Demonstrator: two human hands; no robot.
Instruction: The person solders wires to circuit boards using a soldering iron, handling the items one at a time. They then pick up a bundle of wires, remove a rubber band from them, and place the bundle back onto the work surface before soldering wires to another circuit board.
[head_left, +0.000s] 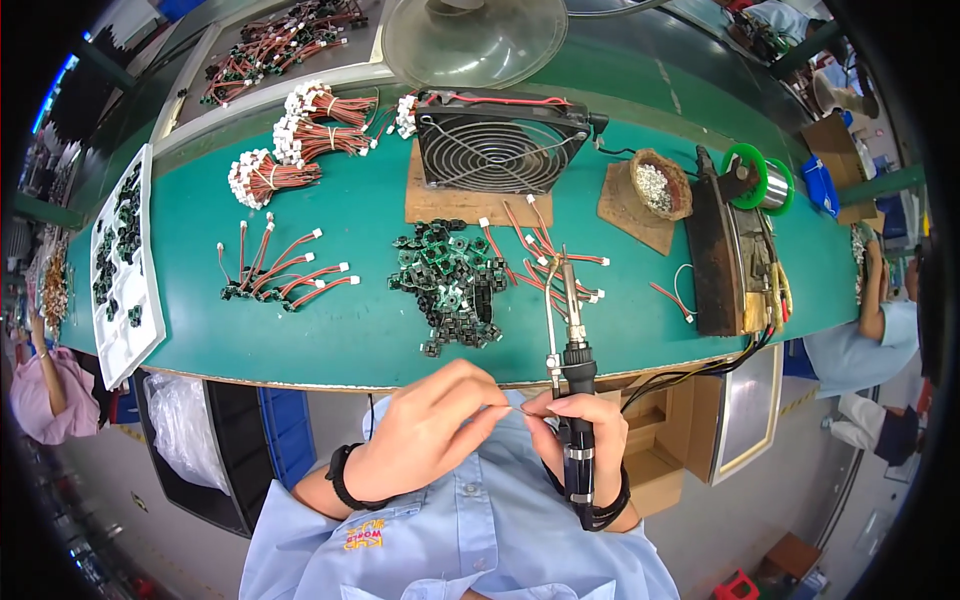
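Observation:
My right hand (606, 425) is closed around a soldering iron (579, 370), held upright in front of my shirt with its tip over the table. A thin metal guide tube (551, 325) is clamped along the iron. My left hand (430, 430) is closed in a pinch, and a thin pale wire (516, 408) runs from its fingertips to the fingers of my right hand. Just beyond the hands lies a pile of small green-and-black circuit boards (450, 280). Red-and-black leads with white plugs (535, 240) lie beside the pile, partly behind the iron's tip.
A fan with a wire guard (500, 150) stands behind the pile. Leads with boards (285, 275) and bundled leads (270, 178) lie left, near a white tray (135, 310). To the right are a bowl (672, 200), a metal box (715, 265) and a green spool (745, 160).

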